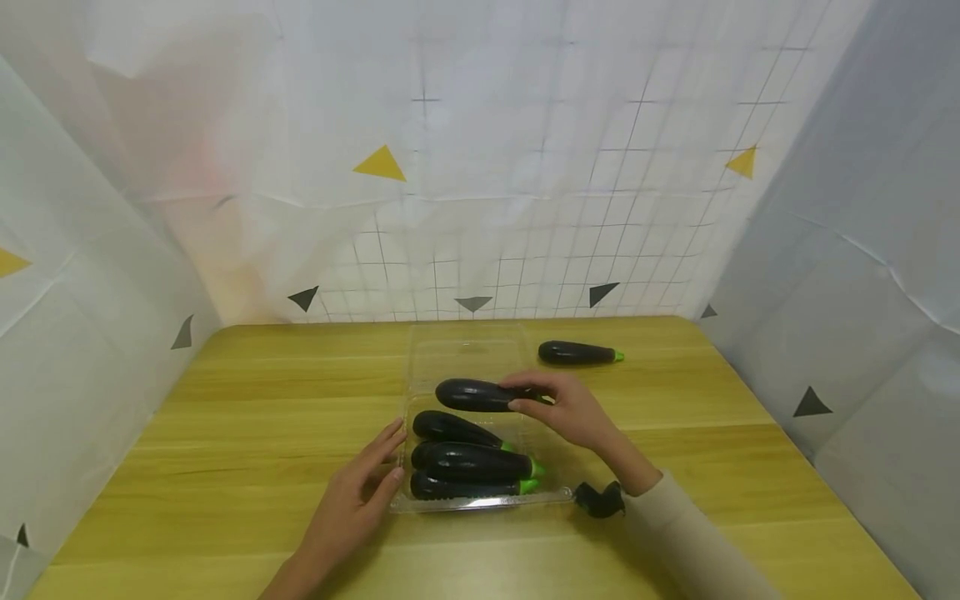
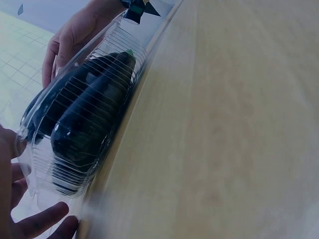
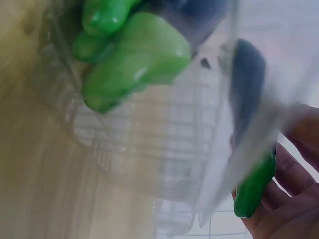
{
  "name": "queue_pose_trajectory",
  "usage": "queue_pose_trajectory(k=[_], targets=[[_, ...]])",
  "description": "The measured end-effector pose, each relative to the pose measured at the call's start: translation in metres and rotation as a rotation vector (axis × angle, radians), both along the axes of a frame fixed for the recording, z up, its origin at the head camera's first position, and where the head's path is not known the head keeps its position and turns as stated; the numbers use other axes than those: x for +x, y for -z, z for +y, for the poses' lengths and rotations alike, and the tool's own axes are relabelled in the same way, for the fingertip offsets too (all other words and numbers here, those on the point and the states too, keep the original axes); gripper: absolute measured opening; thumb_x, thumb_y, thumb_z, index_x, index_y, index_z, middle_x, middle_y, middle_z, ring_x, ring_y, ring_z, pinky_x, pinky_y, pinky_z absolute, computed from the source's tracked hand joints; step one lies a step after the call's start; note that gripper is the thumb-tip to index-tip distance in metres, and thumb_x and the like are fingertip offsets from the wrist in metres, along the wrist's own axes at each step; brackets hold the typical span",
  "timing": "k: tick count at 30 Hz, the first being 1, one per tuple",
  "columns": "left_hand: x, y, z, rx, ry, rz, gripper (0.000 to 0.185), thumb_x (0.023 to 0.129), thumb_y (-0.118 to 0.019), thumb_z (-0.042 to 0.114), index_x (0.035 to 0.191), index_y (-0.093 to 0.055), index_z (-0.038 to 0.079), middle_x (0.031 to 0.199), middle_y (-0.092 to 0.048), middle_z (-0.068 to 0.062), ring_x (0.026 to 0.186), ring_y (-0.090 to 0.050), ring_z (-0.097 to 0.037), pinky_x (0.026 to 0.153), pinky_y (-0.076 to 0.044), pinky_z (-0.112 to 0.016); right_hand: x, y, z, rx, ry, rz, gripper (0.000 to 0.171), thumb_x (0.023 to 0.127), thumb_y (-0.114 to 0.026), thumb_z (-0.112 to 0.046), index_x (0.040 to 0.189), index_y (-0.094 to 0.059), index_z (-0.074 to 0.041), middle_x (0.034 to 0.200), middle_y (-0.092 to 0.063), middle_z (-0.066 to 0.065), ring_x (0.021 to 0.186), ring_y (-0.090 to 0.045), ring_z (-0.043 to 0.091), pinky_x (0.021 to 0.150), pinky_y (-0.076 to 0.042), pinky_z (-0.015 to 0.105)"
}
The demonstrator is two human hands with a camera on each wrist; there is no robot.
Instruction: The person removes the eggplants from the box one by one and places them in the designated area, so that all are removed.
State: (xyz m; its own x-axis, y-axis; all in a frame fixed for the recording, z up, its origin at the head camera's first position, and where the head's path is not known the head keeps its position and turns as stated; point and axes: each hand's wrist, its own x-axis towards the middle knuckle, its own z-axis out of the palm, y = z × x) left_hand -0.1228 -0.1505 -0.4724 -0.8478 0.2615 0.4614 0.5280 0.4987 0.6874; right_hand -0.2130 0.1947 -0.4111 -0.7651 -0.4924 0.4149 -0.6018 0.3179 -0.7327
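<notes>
Over the box [image 1: 483, 503], an eggplant [image 1: 472, 395] juts leftward from the pinching right hand [image 1: 567, 408], left hand [image 1: 358, 492] spread.

Your box [image 1: 480, 504] is on the bench [image 1: 262, 450], lid [image 1: 467, 357] behind it. Packed aubergines [image 1: 472, 461] in box, stems R. Your L hand [image 1: 356, 492] = box's L side; R hand [image 1: 567, 410] w/ held aubergine [image 1: 471, 395] above box's rear. Loose aubergine [image 1: 573, 353] behind & R of box.

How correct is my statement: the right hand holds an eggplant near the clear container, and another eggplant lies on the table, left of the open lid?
The side is wrong: the head view shows the other eggplant lying right of the open lid, not left. The right hand does hold an eggplant near the clear container.
</notes>
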Motion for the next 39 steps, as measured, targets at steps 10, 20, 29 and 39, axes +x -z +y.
queue_pose_trajectory(k=[10, 20, 29, 39], targets=[[0.000, 0.000, 0.000, -0.005, -0.007, -0.009, 0.049, 0.103, -0.067, 0.015, 0.150, -0.057, 0.016, 0.160, -0.045, 0.001, 0.121, -0.065, -0.018, 0.107, -0.045, -0.056, -0.001, -0.007, 0.010, 0.001, 0.015, -0.007, 0.030, 0.097, -0.076, -0.010, 0.127, -0.075, -0.011, 0.123, -0.073, 0.000, 0.111, -0.068, 0.021, 0.092, -0.058, 0.039], [0.002, 0.000, 0.000, -0.006, -0.012, -0.014, 0.049, 0.103, -0.067, 0.015, 0.151, -0.057, 0.018, 0.160, -0.045, 0.002, 0.121, -0.065, -0.019, 0.105, -0.047, -0.057, -0.002, -0.013, 0.021, -0.025, 0.006, 0.021, 0.032, 0.096, -0.075, -0.003, 0.128, -0.074, -0.006, 0.122, -0.072, 0.008, 0.105, -0.069, 0.026, 0.087, -0.060, 0.037], [0.001, 0.000, 0.000, -0.009, -0.008, -0.006, 0.048, 0.102, -0.068, 0.013, 0.149, -0.057, 0.011, 0.161, -0.045, 0.001, 0.121, -0.064, -0.019, 0.106, -0.045, -0.057, -0.004, -0.016, 0.029, -0.037, 0.022, 0.014, 0.032, 0.095, -0.075, 0.002, 0.127, -0.073, -0.003, 0.123, -0.071, 0.012, 0.099, -0.068, 0.025, 0.080, -0.060, 0.033], [0.002, 0.000, 0.000, -0.009, -0.006, -0.003, 0.048, 0.102, -0.068, 0.014, 0.149, -0.057, 0.011, 0.160, -0.045, 0.001, 0.121, -0.065, -0.019, 0.105, -0.046, -0.057, -0.007, -0.019, 0.040, -0.017, 0.055, 0.010, 0.031, 0.096, -0.075, -0.006, 0.127, -0.075, -0.008, 0.123, -0.071, 0.007, 0.096, -0.068, 0.024, 0.076, -0.058, 0.032]])
